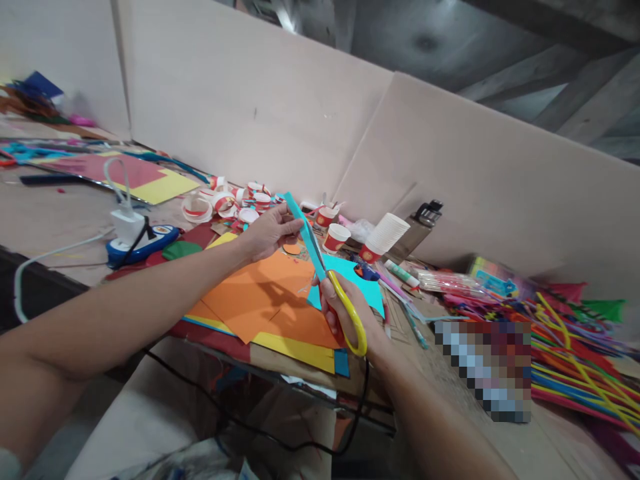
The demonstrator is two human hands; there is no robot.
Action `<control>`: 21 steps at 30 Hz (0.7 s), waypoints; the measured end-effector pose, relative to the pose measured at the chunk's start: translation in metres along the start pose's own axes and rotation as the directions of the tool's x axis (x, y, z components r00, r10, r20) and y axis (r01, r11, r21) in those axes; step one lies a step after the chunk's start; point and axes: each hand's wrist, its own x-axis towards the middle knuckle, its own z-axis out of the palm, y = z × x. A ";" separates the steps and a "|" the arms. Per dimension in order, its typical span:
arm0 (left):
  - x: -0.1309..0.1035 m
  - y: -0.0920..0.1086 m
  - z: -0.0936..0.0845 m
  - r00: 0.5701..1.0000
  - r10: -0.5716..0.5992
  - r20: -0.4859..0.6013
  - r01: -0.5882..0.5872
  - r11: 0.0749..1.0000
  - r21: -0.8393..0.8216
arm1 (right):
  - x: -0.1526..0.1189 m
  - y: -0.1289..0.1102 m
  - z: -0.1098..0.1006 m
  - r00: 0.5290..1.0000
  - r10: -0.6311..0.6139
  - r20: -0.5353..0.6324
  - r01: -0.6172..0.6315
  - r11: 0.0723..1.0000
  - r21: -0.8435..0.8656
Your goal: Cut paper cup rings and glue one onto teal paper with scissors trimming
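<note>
My left hand (273,232) pinches the upper part of a narrow turquoise paper strip (311,241), which slants down toward my right hand. Closed round the handles of yellow-handled scissors (356,327), my right hand (345,307) has their blades pointing up along the strip's right edge. Beneath both hands lie orange paper sheets (250,293) over yellow paper (295,352). A larger turquoise sheet (363,283) rests just behind my right hand.
Paper cups (337,237), cup pieces and a cup stack (387,235) stand at the back. Left are a blue power strip (143,245) and pink and yellow sheets. At right lie coloured pipe cleaners (575,367) and a glue stick (401,273). A cable hangs at the front edge.
</note>
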 end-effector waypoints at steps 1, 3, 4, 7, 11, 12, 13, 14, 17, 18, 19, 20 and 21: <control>0.000 0.000 0.000 1.000 0.003 0.003 -0.003 1.000 -0.001 | 0.000 0.000 0.000 1.000 0.008 -0.001 -0.008 1.000 0.000; 0.000 0.000 0.000 1.000 0.001 0.006 -0.001 1.000 0.002 | 0.000 0.000 0.000 1.000 0.019 -0.002 -0.019 1.000 0.003; 0.000 0.000 0.000 1.000 -0.002 0.006 0.002 1.000 0.003 | 0.001 0.001 0.000 1.000 0.018 -0.002 -0.018 1.000 0.004; 0.000 0.000 -0.001 1.000 -0.009 0.000 0.009 1.000 -0.001 | 0.001 0.000 0.000 1.000 0.016 0.001 -0.016 1.000 0.005; 0.000 0.000 -0.001 1.000 -0.014 0.001 0.014 1.000 -0.005 | 0.001 -0.001 0.000 1.000 0.009 0.004 -0.009 1.000 0.024; 0.000 0.000 -0.001 1.000 -0.017 0.001 0.017 1.000 -0.005 | 0.001 -0.001 0.000 1.000 0.007 0.000 -0.007 1.000 0.026; 0.000 0.000 -0.001 1.000 -0.019 0.001 0.019 1.000 -0.006 | 0.000 -0.001 0.001 1.000 0.007 -0.003 -0.007 1.000 0.026; -0.001 0.000 -0.001 1.000 -0.022 0.000 0.022 1.000 -0.007 | 0.000 0.000 0.001 1.000 0.009 -0.005 -0.009 1.000 0.027; -0.001 0.000 -0.001 1.000 -0.030 0.004 0.030 0.999 -0.014 | 0.000 0.001 0.001 1.000 0.008 0.000 -0.008 0.999 0.036; -0.001 0.000 -0.001 1.000 -0.030 0.009 0.030 0.999 -0.017 | -0.001 0.002 0.002 1.000 0.009 0.004 -0.009 0.999 0.040; -0.001 0.000 -0.001 1.000 -0.028 0.013 0.029 0.999 -0.020 | -0.001 0.002 0.002 1.000 0.012 0.005 -0.012 0.999 0.042; 0.000 0.000 -0.001 0.999 -0.025 0.019 0.026 0.999 -0.022 | -0.001 0.002 0.002 1.000 0.016 0.001 -0.016 0.999 0.043; 0.000 -0.001 -0.001 0.999 -0.021 0.025 0.022 1.000 -0.022 | -0.002 0.002 0.003 1.000 0.020 -0.004 -0.020 0.999 0.043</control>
